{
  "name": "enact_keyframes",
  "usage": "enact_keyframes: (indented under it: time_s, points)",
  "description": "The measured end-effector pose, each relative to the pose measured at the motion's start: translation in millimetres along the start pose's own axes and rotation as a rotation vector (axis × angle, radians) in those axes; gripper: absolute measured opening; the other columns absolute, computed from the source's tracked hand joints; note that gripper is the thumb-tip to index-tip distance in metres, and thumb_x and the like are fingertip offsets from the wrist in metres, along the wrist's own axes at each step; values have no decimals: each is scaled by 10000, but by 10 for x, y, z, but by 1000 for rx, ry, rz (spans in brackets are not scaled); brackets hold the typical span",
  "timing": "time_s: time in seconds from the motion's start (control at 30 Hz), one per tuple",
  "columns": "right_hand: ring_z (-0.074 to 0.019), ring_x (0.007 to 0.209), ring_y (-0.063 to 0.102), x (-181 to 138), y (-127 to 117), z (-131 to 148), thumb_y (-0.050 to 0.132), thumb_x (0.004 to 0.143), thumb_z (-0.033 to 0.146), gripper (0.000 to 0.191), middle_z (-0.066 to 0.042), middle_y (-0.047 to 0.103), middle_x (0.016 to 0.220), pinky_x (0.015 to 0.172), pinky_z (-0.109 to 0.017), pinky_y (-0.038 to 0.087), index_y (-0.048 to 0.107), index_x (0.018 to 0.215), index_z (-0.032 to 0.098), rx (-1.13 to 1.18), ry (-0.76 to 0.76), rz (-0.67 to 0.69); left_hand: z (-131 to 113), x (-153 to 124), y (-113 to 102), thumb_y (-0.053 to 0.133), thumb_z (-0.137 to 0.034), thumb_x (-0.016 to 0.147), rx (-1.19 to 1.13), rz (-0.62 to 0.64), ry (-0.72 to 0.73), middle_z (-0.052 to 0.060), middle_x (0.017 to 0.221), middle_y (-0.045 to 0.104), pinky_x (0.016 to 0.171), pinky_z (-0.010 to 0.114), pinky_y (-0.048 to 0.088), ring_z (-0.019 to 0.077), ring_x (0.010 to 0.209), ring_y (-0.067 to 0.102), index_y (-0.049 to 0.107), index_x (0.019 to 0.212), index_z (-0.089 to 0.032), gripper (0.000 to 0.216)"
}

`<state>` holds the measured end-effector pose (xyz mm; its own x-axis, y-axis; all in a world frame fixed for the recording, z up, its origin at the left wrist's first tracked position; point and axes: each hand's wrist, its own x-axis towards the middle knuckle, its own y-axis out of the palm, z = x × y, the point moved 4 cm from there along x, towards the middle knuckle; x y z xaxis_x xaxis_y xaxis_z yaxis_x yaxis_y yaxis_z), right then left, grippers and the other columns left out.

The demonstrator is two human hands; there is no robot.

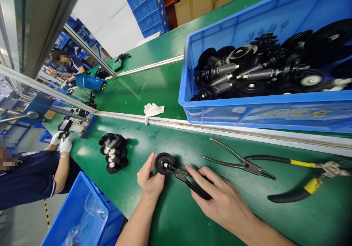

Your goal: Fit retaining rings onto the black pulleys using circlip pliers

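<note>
My left hand (150, 176) is closed round a black wheel (162, 159) with a white centre, its round face turned up toward me. In my right hand (217, 191) is a pair of black-handled pliers (182, 174), whose narrow tips touch the wheel's centre. The rest of the wheel part is hidden by my fingers. To the right of my hands lie slim pliers with bare metal handles (249, 165) and larger pliers with black and yellow handles (310, 185). A cluster of similar black wheel parts (113, 152) rests on the green bench left of my hands.
A big blue bin (220, 114) full of black wheel parts stands at the back right. One white glove (153, 110) lies by the metal rail (123, 118). At left a person in white gloves (66, 145) works, with a blue bin (82, 209) below on the near side.
</note>
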<state>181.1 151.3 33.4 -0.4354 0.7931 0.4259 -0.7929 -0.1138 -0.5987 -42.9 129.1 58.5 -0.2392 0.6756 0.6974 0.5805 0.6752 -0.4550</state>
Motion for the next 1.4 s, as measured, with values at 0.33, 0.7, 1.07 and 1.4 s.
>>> enact_keyframes:
  time_s: [0.33,0.7,1.07,1.4]
  points:
    - [-119,753,646,9,-9,9,583,981,106,635,-12,634,954,702,-247,560,508,1584,291,126,8,-66,131,-102,73,852,-175,828,-95,72,-197,67,1039,880,816,273,711,204,818,856,690,1442,-206,635]
    - [-123,744,635,5,10,-20,555,984,102,627,-20,631,958,634,-236,533,517,1581,289,123,46,-30,161,-131,88,844,-209,819,-25,86,-229,73,1026,880,852,288,709,212,845,859,737,1372,-178,564]
    - [-115,715,629,13,-3,-1,554,985,116,582,-8,631,941,632,-242,524,550,1546,270,70,25,-35,157,-125,61,858,-190,809,-2,94,-222,68,1037,880,850,284,707,212,843,859,728,1394,-198,599]
    - [-107,633,620,42,21,-12,512,1014,168,524,-5,645,933,517,-267,447,556,1530,246,-48,4,-2,200,-140,105,824,-201,826,-49,149,-260,46,1020,883,834,269,705,184,815,854,671,1458,-188,651]
